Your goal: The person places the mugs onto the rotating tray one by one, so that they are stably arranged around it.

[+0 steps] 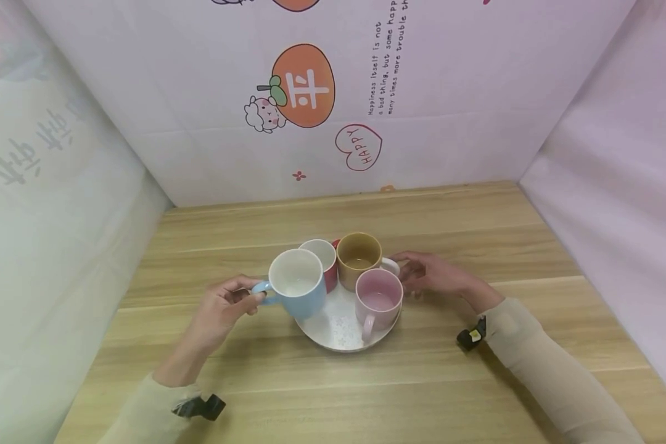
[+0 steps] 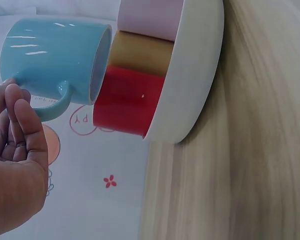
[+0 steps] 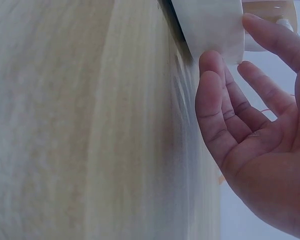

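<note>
My left hand (image 1: 220,311) pinches the handle of a light blue mug (image 1: 305,302), white inside, which is held above the left part of a round white tray (image 1: 333,330). In the left wrist view the blue mug (image 2: 55,57) is clear of the tray wall (image 2: 197,65). On the tray stand a red mug (image 2: 127,100) with a white inside, a tan mug (image 1: 351,277) and a pink mug (image 1: 374,308). My right hand (image 1: 430,274) is at the tray's right side, fingers loosely extended. In the right wrist view its fingertips meet the tray's wall (image 3: 212,25).
The tray stands on a wood-grain table (image 1: 288,394). A printed white cloth (image 1: 200,111) hangs behind it, and pale cloth walls (image 1: 605,185) enclose the left and right sides.
</note>
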Demonstrator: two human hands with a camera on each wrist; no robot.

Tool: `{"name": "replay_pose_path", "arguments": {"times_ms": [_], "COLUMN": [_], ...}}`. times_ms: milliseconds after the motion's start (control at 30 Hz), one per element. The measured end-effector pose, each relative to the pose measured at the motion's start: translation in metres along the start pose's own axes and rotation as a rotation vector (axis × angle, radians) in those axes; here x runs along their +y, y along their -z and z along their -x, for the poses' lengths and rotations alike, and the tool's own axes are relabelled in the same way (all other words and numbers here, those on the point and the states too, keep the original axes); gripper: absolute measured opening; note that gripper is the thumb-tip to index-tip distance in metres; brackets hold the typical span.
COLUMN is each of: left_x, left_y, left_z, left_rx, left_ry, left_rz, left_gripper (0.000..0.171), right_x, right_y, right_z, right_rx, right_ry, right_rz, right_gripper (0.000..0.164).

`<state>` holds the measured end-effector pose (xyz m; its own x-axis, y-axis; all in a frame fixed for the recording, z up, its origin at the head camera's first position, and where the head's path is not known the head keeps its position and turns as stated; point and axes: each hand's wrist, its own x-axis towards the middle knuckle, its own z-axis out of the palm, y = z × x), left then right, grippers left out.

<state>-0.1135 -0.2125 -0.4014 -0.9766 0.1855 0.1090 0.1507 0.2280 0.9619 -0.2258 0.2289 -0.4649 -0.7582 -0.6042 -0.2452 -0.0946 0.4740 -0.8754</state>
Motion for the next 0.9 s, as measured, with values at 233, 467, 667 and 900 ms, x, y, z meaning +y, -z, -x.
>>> {"name": "replay_pose_path", "arguments": {"times_ms": [233,467,667,900], "left_x": [-0.008,-0.020,-0.030,-0.036], "left_y": [-0.015,-0.034,-0.045,-0.052], "left_z": [0.000,-0.001,-0.002,-0.003], "left_rx": [-0.038,-0.036,-0.050,-0.066], "left_ry": [0.047,0.009,-0.017,0.005], "left_rz": [0.032,0.018,0.042,0.058], "left_gripper": [0.021,0.018,0.017,0.018], "right_x": [0.002,0.003,0.003,0.002], "right_y": [0.000,0.000,-0.001,-0.001], "right_z": [-0.001,0.000,0.001,0.001], "right_rx": [0.003,0.011,0.009,0.013], "right_ry": [-0.001,-0.003,-0.002,-0.007], "right_rz": [0.003,-0.003,-0.019,-0.006], "right_gripper": [0.066,0.067,0.066,0.066]}}
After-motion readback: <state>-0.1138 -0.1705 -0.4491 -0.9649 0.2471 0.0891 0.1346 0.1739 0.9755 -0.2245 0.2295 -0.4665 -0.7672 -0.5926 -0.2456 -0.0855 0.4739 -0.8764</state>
